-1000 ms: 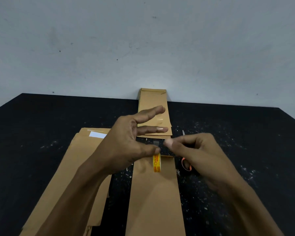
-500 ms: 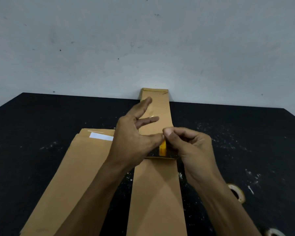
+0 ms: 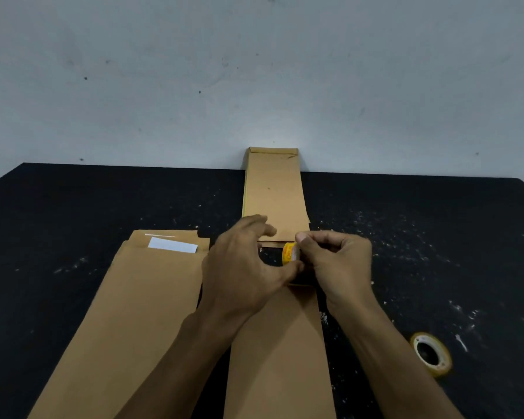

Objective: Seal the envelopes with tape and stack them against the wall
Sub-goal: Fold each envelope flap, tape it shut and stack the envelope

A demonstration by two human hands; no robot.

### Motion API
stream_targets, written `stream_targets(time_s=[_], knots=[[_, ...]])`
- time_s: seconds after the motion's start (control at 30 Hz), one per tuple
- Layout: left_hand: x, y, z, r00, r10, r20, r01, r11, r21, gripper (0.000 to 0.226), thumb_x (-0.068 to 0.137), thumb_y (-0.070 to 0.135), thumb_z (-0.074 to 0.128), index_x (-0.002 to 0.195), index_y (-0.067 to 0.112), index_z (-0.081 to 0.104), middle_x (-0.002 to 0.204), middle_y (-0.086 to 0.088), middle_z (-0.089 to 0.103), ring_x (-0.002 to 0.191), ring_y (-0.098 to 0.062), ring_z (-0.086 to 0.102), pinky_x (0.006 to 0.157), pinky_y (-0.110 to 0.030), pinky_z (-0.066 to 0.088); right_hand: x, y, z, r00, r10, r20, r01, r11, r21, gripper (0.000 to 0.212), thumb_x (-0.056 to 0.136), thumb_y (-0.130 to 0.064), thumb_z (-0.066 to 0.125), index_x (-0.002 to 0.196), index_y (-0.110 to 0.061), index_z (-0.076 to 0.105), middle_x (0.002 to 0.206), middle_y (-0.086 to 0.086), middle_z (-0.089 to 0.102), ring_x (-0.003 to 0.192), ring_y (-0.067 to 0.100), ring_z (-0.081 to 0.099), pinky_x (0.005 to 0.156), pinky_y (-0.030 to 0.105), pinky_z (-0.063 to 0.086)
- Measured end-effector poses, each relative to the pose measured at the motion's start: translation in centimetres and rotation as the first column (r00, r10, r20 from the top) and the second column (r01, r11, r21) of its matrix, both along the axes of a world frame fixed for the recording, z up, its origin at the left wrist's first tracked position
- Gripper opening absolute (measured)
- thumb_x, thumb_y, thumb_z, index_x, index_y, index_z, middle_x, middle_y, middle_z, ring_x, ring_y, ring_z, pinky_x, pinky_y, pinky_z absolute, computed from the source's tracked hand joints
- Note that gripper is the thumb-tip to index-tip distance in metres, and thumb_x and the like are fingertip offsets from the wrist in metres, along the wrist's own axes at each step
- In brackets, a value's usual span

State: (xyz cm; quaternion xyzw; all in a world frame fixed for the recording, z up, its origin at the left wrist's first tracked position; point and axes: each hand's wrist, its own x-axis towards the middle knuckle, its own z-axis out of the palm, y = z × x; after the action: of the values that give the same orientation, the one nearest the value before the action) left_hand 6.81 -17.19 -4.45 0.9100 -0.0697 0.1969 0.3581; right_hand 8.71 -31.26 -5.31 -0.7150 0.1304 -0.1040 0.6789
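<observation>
While a sealed stack already leans against the wall at the far edge of the dark surface, the envelope in front of the person is apparently not yet closed. Both hands meet over its far end: the right hand pinches a small yellow tape roll, and the left hand puts its thumb to the roll, the other fingers spread loosely. More envelopes, the top one showing a white strip, lie just left, apparently still unsealed. A second tape roll lies to the right. I judge the task partly done, with much remaining.
</observation>
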Motion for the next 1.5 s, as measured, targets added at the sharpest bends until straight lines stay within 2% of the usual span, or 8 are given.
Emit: stream_targets(time_s=[0.17,0.33,0.47,1.03,1.2,1.3,1.37,1.5], knots=[[1.1,-0.6,-0.6,0.997,-0.013,-0.080,0.016,0.999,0.045,0.027,0.075,0.043,0.081,0.073,0.016,0.077,0.133,-0.005,0.064,0.115,-0.021,0.062,0.089,-0.027,0.042,0.3,-0.6,-0.5,1.000,0.003,0.017,-0.002,0.997,-0.074,0.015,0.085,-0.014,0.077,0.076,-0.026,0.078,0.072,-0.003,0.076,0.074,0.015,0.075,0.075,0.043,0.063],[1.2,-0.6,-0.1,0.997,0.001,-0.082,0.010,0.991,0.134,0.018,0.077,0.033,0.082,0.075,0.017,0.075,0.142,-0.002,0.057,0.115,-0.021,0.060,0.081,-0.025,0.040,0.7,-0.9,-0.4,0.996,0.083,-0.035,-0.088,0.811,-0.578,0.005,0.087,-0.024,0.075,0.087,-0.027,0.079,0.083,-0.007,0.075,0.084,0.011,0.070,0.078,0.037,0.060],[1.1,-0.7,-0.3,0.990,0.021,-0.141,0.011,0.976,0.219,0.020,0.081,0.040,0.077,0.084,0.020,0.076,0.150,0.002,0.047,0.125,-0.019,0.053,0.086,-0.028,0.043,1.0,-0.1,-0.6,0.987,0.091,-0.132,-0.160,0.639,-0.752,0.009,0.089,-0.028,0.071,0.096,-0.027,0.078,0.097,-0.002,0.073,0.087,0.019,0.068,0.077,0.043,0.059],[1.2,-0.6,-0.8,0.990,-0.019,-0.142,0.049,0.976,0.212,0.029,0.085,0.039,0.073,0.107,0.020,0.073,0.148,-0.001,0.049,0.127,-0.021,0.052,0.094,-0.036,0.048,1.0,-1.1,-0.1,0.997,-0.002,-0.082,-0.056,0.714,-0.698,0.019,0.085,-0.018,0.078,0.102,-0.015,0.071,0.093,-0.001,0.066,0.091,0.018,0.065,0.081,0.037,0.057],[1.1,1.0,1.6,0.981,-0.150,-0.123,0.117,0.963,-0.243,0.041,0.093,0.038,0.062,0.134,0.029,0.059,0.133,0.003,0.062,0.114,-0.011,0.064,0.093,-0.030,0.055,1.1,-1.2,-0.2,1.000,0.022,-0.003,-0.019,0.761,-0.649,0.019,0.084,-0.011,0.077,0.101,-0.017,0.076,0.082,-0.009,0.066,0.081,0.009,0.066,0.077,0.027,0.056],[0.9,1.2,3.9,0.943,-0.302,-0.142,0.087,0.635,-0.767,0.042,0.098,0.045,0.041,0.136,0.032,0.054,0.133,0.007,0.063,0.103,-0.018,0.072,0.082,-0.038,0.061,0.8,-0.6,1.1,0.991,0.092,0.097,-0.028,0.855,-0.518,0.016,0.084,-0.009,0.075,0.096,-0.019,0.078,0.080,-0.010,0.071,0.076,0.005,0.068,0.075,0.024,0.059],[0.9,1.5,4.5,0.926,-0.364,-0.100,0.070,0.427,-0.901,0.047,0.100,0.048,0.030,0.139,0.030,0.049,0.132,0.005,0.065,0.104,-0.027,0.071,0.083,-0.043,0.061,0.4,-0.1,2.3,0.984,0.131,0.123,-0.084,0.941,-0.328,0.014,0.084,-0.009,0.076,0.092,-0.020,0.079,0.079,-0.009,0.074,0.077,0.006,0.070,0.074,0.025,0.060],[0.7,1.6,4.6,0.903,-0.426,-0.050,0.110,0.344,-0.933,0.055,0.100,0.054,0.019,0.143,0.031,0.045,0.134,0.006,0.063,0.111,-0.028,0.069,0.088,-0.047,0.058,-0.3,0.5,3.6,0.981,0.181,0.065,-0.180,0.983,-0.027,0.005,0.084,-0.015,0.077,0.086,-0.020,0.079,0.078,-0.006,0.077,0.075,-0.001,0.069,0.069,0.019,0.055]])
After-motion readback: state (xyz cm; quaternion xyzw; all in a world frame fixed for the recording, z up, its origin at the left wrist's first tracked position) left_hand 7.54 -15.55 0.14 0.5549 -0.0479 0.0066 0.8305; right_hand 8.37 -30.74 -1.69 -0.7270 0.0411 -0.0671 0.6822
